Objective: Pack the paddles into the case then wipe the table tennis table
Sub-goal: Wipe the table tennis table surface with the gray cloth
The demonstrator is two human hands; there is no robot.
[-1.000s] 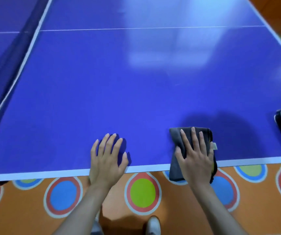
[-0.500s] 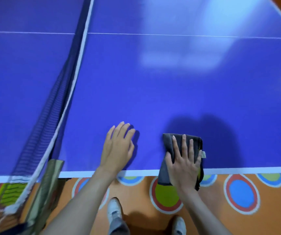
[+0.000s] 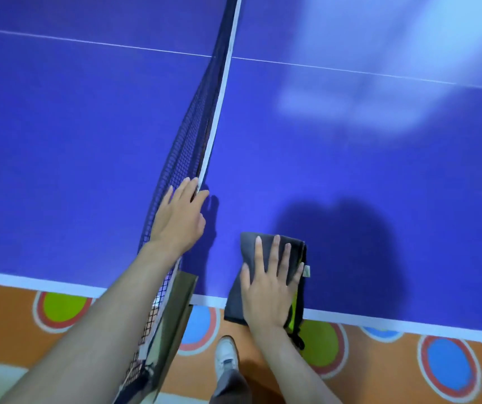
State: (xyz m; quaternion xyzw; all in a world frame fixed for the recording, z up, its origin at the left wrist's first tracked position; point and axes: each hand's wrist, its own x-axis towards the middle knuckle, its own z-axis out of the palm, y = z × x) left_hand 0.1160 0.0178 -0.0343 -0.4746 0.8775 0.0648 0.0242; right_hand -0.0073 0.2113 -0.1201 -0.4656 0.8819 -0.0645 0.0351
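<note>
A grey cloth (image 3: 250, 263) lies folded at the near edge of the blue surface (image 3: 350, 170), overhanging it. The right hand (image 3: 271, 284) presses it flat, fingers straight and spread. The left hand (image 3: 180, 217), fingers straight, rests against the net (image 3: 193, 135). The cloth's small white tag (image 3: 306, 271) is unreadable.

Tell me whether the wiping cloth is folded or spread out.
Folded. The grey cloth forms a compact pad with stacked edges under the flat right hand, overhanging the table edge.
</note>
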